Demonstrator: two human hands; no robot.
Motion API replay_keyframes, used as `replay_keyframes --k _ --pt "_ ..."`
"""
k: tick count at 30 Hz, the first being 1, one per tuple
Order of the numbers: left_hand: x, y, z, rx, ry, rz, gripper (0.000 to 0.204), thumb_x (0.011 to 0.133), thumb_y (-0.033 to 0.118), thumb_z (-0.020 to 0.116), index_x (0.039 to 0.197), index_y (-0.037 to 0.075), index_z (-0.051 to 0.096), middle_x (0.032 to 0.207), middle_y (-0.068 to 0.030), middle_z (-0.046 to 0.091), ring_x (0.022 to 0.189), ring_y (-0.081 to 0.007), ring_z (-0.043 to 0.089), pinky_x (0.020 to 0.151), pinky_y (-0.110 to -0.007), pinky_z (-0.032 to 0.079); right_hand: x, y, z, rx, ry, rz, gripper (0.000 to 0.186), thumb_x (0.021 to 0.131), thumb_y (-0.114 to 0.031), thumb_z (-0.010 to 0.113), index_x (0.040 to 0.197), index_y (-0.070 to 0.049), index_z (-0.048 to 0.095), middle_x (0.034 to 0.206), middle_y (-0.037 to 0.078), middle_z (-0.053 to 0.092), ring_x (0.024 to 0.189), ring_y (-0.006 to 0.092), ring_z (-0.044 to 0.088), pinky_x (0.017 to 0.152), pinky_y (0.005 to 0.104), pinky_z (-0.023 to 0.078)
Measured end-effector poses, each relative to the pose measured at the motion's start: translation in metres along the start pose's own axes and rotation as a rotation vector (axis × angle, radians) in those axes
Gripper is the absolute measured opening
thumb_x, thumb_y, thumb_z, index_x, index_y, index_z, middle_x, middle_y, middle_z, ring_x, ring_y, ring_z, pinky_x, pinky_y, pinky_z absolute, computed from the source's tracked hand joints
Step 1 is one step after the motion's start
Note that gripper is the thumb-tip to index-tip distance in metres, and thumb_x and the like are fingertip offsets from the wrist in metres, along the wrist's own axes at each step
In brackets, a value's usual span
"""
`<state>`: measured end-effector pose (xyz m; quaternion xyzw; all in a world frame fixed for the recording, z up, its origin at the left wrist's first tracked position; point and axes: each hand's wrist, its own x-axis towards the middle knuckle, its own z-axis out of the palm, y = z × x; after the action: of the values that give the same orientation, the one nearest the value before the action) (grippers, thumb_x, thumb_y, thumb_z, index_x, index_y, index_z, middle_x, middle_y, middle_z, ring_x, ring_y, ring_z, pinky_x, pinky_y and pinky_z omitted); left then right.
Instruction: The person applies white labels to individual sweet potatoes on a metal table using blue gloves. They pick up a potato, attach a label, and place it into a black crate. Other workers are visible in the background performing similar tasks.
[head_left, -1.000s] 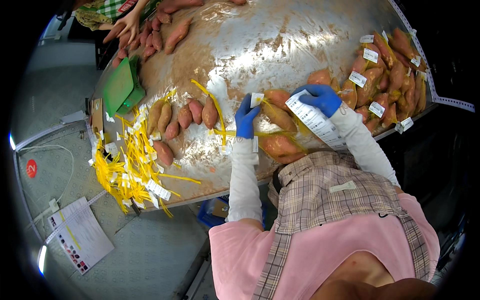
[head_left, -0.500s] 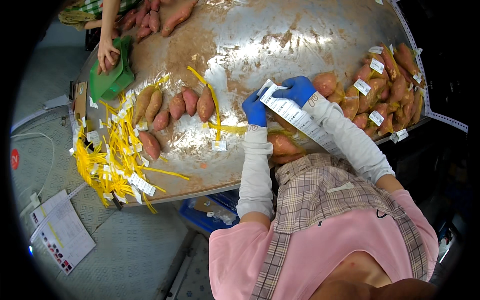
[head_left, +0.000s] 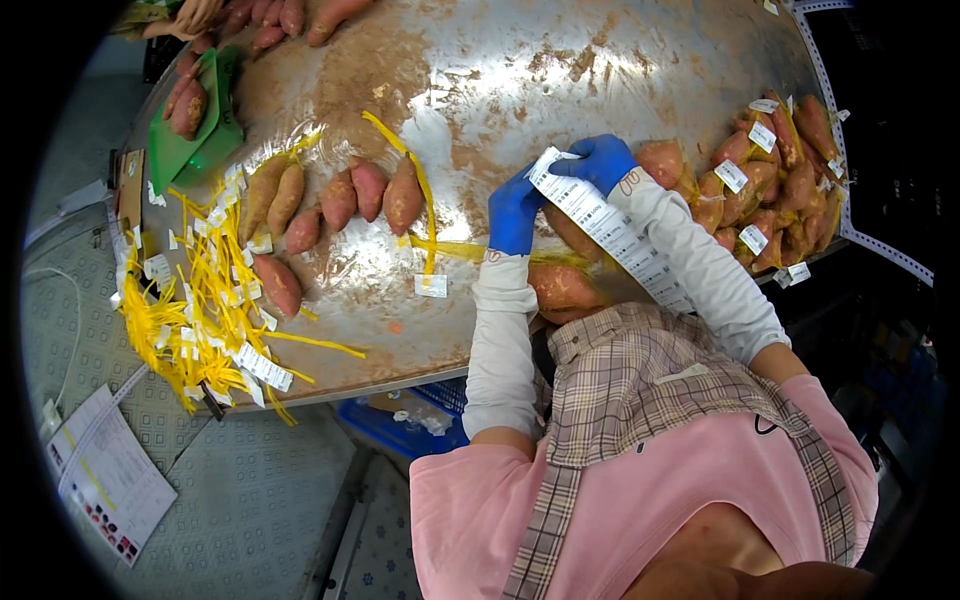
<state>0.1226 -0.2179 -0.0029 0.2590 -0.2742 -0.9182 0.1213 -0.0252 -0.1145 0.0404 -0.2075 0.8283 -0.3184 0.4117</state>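
Observation:
My left hand (head_left: 513, 212) and my right hand (head_left: 600, 165), both in blue gloves, are at the upper end of a long strip of white printed labels (head_left: 612, 235). The right fingers pinch its top edge, while the left fingers close at its left side. The strip slants down beneath my right forearm. Under it lie sweet potatoes (head_left: 563, 287) in yellow netting, partly hidden by the strip and my hands. The net's gathered yellow end (head_left: 460, 250) stretches left across the metal table. Near it rests a yellow net strap with a white tag (head_left: 431, 286).
Tagged bags of sweet potatoes (head_left: 775, 190) are piled right. Loose sweet potatoes (head_left: 340, 199) and a heap of yellow net straps (head_left: 190, 320) lie left. A green tray (head_left: 215, 140) holds sweet potatoes; beyond it are a co-worker's hands (head_left: 197, 14). A blue crate (head_left: 400, 420) sits below the edge.
The co-worker's hand has let go of the sweet potato in the green tray and drawn back toward the far left. My hands have barely moved on the label strip. The view has shifted slightly.

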Motion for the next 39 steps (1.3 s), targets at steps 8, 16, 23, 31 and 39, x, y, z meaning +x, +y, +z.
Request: replay_keyframes --k 8,16,23,31,39 --pt "0.001 -0.004 -0.006 -0.064 0.023 -0.022 0.04 0.088 0.016 0.048 0.12 -0.008 0.053 0.118 -0.0169 0.058 0.106 -0.0261 0.057 0.093 -0.037 0.044 0.003 0.002 0.002 -0.06 0.026 0.011 0.054 0.067 -0.043 0.077 0.099 0.0 0.069 0.083 0.015 0.069 0.073 0.0218 0.068 0.07 0.028 0.051" --pt "0.0 -0.011 -0.004 -0.024 0.079 0.012 0.041 0.088 0.017 0.045 0.119 -0.008 0.054 0.116 -0.0161 0.059 0.104 -0.0251 0.058 0.09 -0.036 0.045 -0.002 -0.002 0.003 -0.025 0.027 -0.03 0.038 0.072 -0.035 0.075 0.091 -0.002 0.07 0.076 0.011 0.069 0.065 0.0168 0.065 0.062 0.0274 0.049" --pt "0.0 -0.013 -0.003 -0.039 0.112 0.005 0.041 0.086 0.017 0.046 0.118 -0.008 0.055 0.115 -0.0166 0.06 0.103 -0.0256 0.058 0.09 -0.036 0.045 -0.004 -0.001 0.0 -0.002 0.019 -0.001 0.043 0.071 -0.041 0.074 0.096 -0.007 0.071 0.082 0.011 0.07 0.074 0.0205 0.068 0.071 0.0282 0.051" --pt "-0.003 -0.016 0.002 -0.045 0.18 0.028 0.036 0.086 0.017 0.048 0.112 -0.007 0.058 0.11 -0.0155 0.061 0.1 -0.0254 0.059 0.088 -0.035 0.047 -0.004 0.0 0.0 0.099 0.044 -0.008 0.044 0.071 -0.036 0.075 0.098 -0.002 0.069 0.083 0.013 0.07 0.074 0.0192 0.067 0.071 0.0276 0.051" --pt "-0.004 -0.013 0.005 -0.051 0.181 0.017 0.034 0.089 0.014 0.046 0.112 -0.007 0.057 0.108 -0.0155 0.061 0.098 -0.0244 0.06 0.086 -0.034 0.048 -0.016 -0.002 -0.006 0.277 0.037 0.004 0.036 0.074 -0.024 0.076 0.095 0.004 0.068 0.08 0.012 0.069 0.068 0.0151 0.065 0.063 0.0263 0.05"
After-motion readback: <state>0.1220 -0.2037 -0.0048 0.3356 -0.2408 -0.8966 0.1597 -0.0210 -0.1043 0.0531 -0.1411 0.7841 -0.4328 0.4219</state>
